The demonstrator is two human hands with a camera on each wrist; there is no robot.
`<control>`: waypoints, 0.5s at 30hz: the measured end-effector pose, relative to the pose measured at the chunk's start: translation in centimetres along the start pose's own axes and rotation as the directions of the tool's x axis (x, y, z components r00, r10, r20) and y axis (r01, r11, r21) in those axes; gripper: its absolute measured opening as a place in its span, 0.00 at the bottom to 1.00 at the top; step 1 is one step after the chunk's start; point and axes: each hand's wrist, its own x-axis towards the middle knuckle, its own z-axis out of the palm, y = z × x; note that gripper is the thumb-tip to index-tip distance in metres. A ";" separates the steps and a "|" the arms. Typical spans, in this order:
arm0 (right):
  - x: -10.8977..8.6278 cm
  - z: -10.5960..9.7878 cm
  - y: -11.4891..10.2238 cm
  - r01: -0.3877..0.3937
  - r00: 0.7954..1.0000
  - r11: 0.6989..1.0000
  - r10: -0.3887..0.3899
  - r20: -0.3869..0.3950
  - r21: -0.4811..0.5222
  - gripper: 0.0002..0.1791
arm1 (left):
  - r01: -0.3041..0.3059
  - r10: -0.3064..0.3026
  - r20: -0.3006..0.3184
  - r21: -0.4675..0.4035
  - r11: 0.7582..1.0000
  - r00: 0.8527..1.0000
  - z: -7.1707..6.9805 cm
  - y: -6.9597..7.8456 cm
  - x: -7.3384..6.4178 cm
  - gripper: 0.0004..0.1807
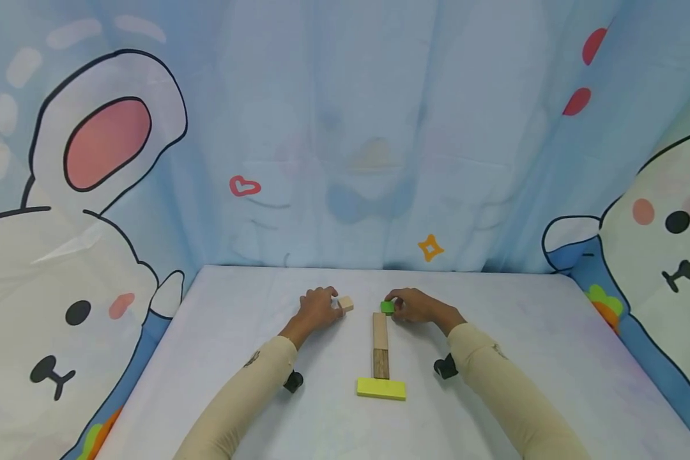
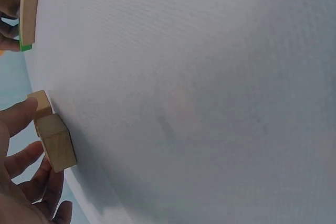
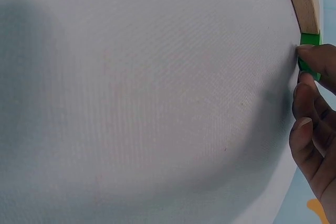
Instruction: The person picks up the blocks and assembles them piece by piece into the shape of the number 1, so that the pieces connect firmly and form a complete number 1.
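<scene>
My left hand (image 1: pixel 320 308) grips a light wooden block (image 1: pixel 345 303) between thumb and fingers, left of the row's far end. Up close in the left wrist view there are two wooden pieces: the thumb lies on a smaller one (image 2: pixel 41 104), and a nearer block (image 2: pixel 59 145) sits against the fingers. My right hand (image 1: pixel 412 305) pinches a green block (image 1: pixel 387 307) at the far end of a wooden row. That row has a pale plank (image 1: pixel 380 330) and a darker wooden block (image 1: pixel 381 364). In the right wrist view the green block (image 3: pixel 310 39) lines up with the plank's end.
A yellow block (image 1: pixel 381 388) lies crosswise at the near end of the row. All of it lies on a white-covered table (image 1: pixel 333 421). Behind stands a blue curtain (image 1: pixel 345 243) printed with cartoon animals. A dark wrist camera (image 1: pixel 445 367) hangs under the right sleeve.
</scene>
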 end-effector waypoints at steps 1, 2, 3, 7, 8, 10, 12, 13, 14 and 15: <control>0.0 0.0 0.0 0.000 1.000 1.000 0.000 0.000 0.001 0.22 | 0.005 -0.005 0.000 0.005 1.000 1.000 0.1 0.0 0.0 0.23; 0.0 0.0 -0.1 0.001 1.000 1.000 -0.001 0.001 0.002 0.22 | 0.012 -0.012 0.002 0.010 1.000 1.000 0.1 0.0 0.1 0.23; 0.0 -0.1 -0.1 0.007 1.000 1.000 -0.007 0.001 0.001 0.22 | 0.014 -0.014 0.000 0.014 1.000 1.000 0.2 0.0 0.1 0.23; -0.1 -0.2 -0.2 0.024 1.000 1.000 -0.024 0.003 -0.004 0.22 | 0.012 -0.012 -0.006 0.022 1.000 1.000 0.3 0.0 0.6 0.22; -0.2 -0.3 -0.2 0.028 1.000 1.000 -0.028 0.003 -0.006 0.22 | 0.007 -0.006 -0.009 0.024 1.000 1.000 0.3 0.1 0.7 0.22; -0.3 -0.3 -0.3 0.044 0.999 0.999 -0.044 0.001 -0.015 0.22 | -0.001 0.001 -0.008 0.030 1.000 1.000 0.4 0.2 0.8 0.22; -0.3 -0.3 -0.3 0.044 0.999 0.999 -0.044 0.004 -0.010 0.22 | -0.006 0.006 -0.002 0.033 0.999 1.000 0.5 0.4 0.9 0.22; -0.4 -0.3 -0.3 0.045 0.999 0.999 -0.045 0.004 -0.008 0.22 | -0.008 0.008 0.001 0.033 0.999 1.000 0.5 0.5 0.9 0.22; -0.4 -0.3 -0.3 0.045 0.999 0.999 -0.045 0.005 -0.007 0.22 | -0.010 0.009 0.005 0.034 0.999 1.000 0.6 0.6 0.9 0.21; -0.5 -0.3 -0.3 0.045 0.999 0.999 -0.045 0.006 -0.005 0.22 | -0.010 0.009 0.010 0.038 0.999 1.000 0.7 0.6 0.9 0.21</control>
